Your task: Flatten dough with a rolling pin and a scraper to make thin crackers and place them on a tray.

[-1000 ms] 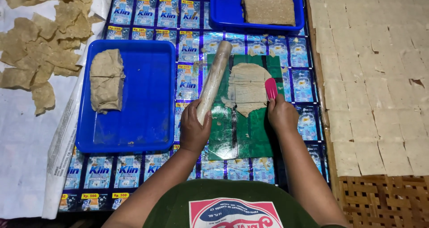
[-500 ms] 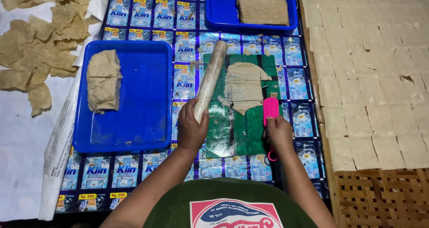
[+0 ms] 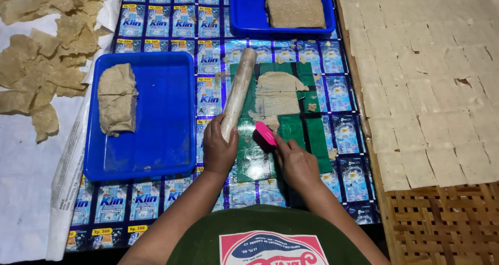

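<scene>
Head view. The left hand (image 3: 218, 149) is closed round the near end of the rolling pin (image 3: 238, 93), which lies slanted along the left edge of the green mat (image 3: 312, 140). The right hand (image 3: 296, 163) grips a pink scraper (image 3: 265, 132), its blade at the near edge of the flattened dough sheet (image 3: 275, 93) on the mat. Keeping the blade low and flat should lift the sheet without tearing. The near blue tray (image 3: 161, 119) holds a dough block (image 3: 117, 98); the far blue tray (image 3: 249, 15) holds a flat brown slab (image 3: 293, 5).
</scene>
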